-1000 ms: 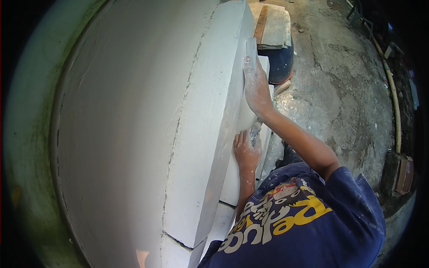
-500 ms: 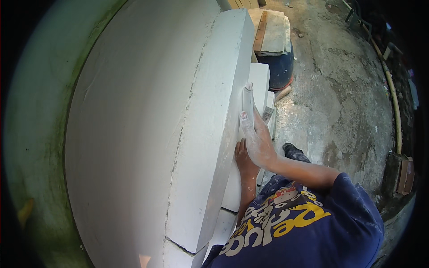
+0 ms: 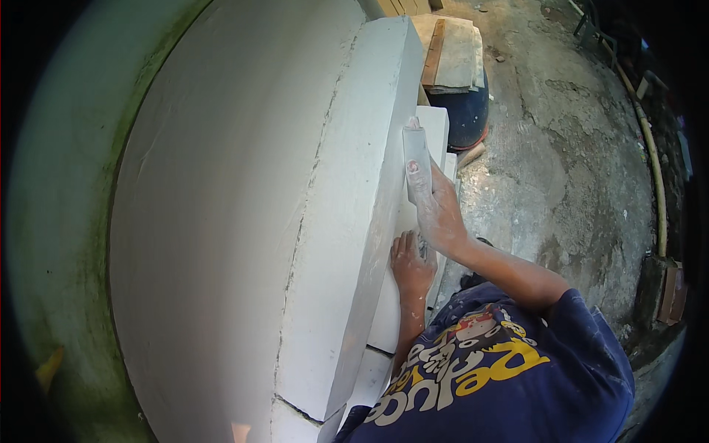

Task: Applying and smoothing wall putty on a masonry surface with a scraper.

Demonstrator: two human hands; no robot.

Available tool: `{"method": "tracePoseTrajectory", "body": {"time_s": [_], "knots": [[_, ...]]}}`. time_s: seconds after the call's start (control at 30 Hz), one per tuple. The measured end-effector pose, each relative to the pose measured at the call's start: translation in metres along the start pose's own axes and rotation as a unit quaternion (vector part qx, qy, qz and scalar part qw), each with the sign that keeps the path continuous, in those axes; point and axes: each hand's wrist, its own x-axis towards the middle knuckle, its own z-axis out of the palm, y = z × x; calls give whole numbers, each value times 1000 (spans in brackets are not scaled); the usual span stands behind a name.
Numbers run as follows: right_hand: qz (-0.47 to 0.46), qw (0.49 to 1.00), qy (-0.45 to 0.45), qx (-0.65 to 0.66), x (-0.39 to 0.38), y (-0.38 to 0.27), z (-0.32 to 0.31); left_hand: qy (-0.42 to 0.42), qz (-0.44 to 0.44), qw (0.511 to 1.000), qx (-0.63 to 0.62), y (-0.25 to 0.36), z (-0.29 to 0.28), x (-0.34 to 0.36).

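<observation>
My right hand (image 3: 437,210) is closed around a flat, dust-whitened block, which looks like a sanding block (image 3: 416,144). Its thumb lies along the block's face, and a fingertip shows past the upper end. The block is at the side face of a long white ledge (image 3: 347,184); whether it touches is hard to tell. White dust coats the fingers. Lower down, my left hand (image 3: 413,266) rests with fingers stretched against a lower white block face (image 3: 388,310) beside the ledge. A small grey thing shows at its fingers, too unclear to name.
A broad white surface (image 3: 207,221) adjoins the ledge along a rough seam. Beyond the ledge stands a dark blue drum (image 3: 467,122) with wooden boards (image 3: 454,55) on top. Rough concrete floor (image 3: 561,170) lies to the right, with a bamboo pole (image 3: 653,170) along its edge.
My right hand has tilted, showing more of the block's flat face, and has shifted slightly up. More of my left hand has come into sight below it.
</observation>
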Motion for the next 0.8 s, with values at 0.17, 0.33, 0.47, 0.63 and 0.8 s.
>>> {"method": "tracePoseTrajectory", "body": {"time_s": [0.17, 0.33, 0.47, 0.63, 0.8], "knots": [[68, 997, -17, 16, -1, -14, 2, -14, -7, 1000, 14, 1, -5, 1], [-46, 998, 45, -24, -19, 2, 16, 10, -18, 997, -81, -6, 2, -3], [6, 995, 74, 59, 34, 6, 2, -34, -17, 999, -18, -1, 1, 3], [-60, 982, 162, 83, -19, 13, 47, 35, 26, 999, -4, -19, 15, -6], [-58, 972, 210, 85, 40, -5, 27, -43, -26, 999, -13, 7, -8, 6]]}}
